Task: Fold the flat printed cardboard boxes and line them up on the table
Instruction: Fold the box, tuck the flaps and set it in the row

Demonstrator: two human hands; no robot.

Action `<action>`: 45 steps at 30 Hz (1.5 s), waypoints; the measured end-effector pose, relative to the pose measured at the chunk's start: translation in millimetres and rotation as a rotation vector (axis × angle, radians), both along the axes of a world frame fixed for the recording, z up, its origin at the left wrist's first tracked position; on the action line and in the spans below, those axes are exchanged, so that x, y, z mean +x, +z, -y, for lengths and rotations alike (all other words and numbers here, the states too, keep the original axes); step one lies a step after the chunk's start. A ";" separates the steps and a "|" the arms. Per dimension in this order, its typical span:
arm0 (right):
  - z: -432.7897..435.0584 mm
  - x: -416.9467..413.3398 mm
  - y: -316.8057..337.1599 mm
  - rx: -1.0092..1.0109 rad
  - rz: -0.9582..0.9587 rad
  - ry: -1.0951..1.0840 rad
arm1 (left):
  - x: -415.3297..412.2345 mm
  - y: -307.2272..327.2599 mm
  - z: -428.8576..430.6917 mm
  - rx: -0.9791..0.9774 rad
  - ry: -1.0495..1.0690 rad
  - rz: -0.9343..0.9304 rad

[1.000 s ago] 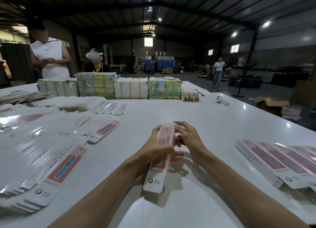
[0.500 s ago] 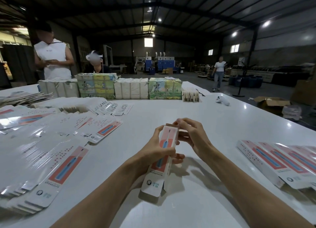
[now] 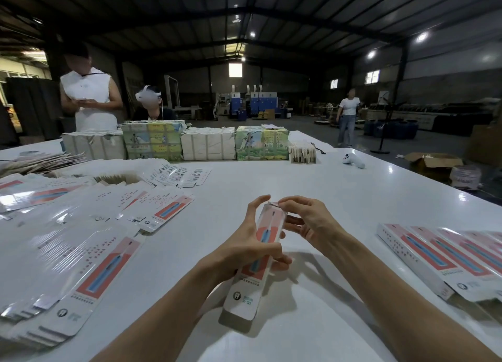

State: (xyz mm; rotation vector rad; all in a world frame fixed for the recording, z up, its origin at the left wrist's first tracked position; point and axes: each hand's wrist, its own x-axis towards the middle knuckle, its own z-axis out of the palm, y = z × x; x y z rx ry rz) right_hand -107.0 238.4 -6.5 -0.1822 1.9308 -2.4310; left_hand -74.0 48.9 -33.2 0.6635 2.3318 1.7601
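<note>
Between flat stack point(image 3: 103, 269) and row point(image 3: 434, 255): box point(image 3: 244, 296)

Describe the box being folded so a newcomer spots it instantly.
On the white table, look between the flat blanks on the left and the row of folded boxes on the right. The box is the only one held: left hand grips its middle, right hand pinches its far end.

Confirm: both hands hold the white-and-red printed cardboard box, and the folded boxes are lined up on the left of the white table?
Wrong side. The head view shows the folded boxes lined up on the right of the table. The left hand and right hand do hold the box.
</note>
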 end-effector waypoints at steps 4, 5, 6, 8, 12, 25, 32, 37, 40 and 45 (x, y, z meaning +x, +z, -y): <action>-2.5 -1.7 -1.6 0.021 0.015 0.022 | 1.0 -1.2 -1.0 -0.011 -0.025 0.005; -3.2 -2.5 -2.1 0.016 0.019 0.029 | 1.0 -1.6 -1.6 -0.007 -0.030 0.014; -3.8 -3.4 -2.7 0.007 0.030 0.037 | 0.8 -2.0 -1.8 -0.003 -0.034 0.023; -4.7 -5.1 -4.0 -0.024 0.068 0.062 | 1.4 -2.4 -1.7 0.013 -0.041 0.030; -4.6 -5.3 -4.1 -0.073 0.156 0.088 | 3.3 -3.4 -0.5 0.008 -0.032 -0.002; 8.1 3.5 -3.1 -0.026 -0.003 0.093 | 4.1 3.2 -2.6 0.152 0.053 0.142; 14.0 12.9 -6.6 0.082 -0.150 0.074 | -0.9 2.7 -1.8 0.431 0.007 0.391; 17.7 14.2 -7.4 0.088 -0.177 0.085 | -2.4 1.3 -4.0 0.474 0.047 0.392; 17.7 13.4 -9.4 0.088 -0.177 0.089 | -2.1 0.3 -5.6 0.443 0.090 0.349; 24.1 7.9 -19.0 0.104 -0.199 -0.023 | -2.2 -1.3 -8.0 0.415 0.153 0.288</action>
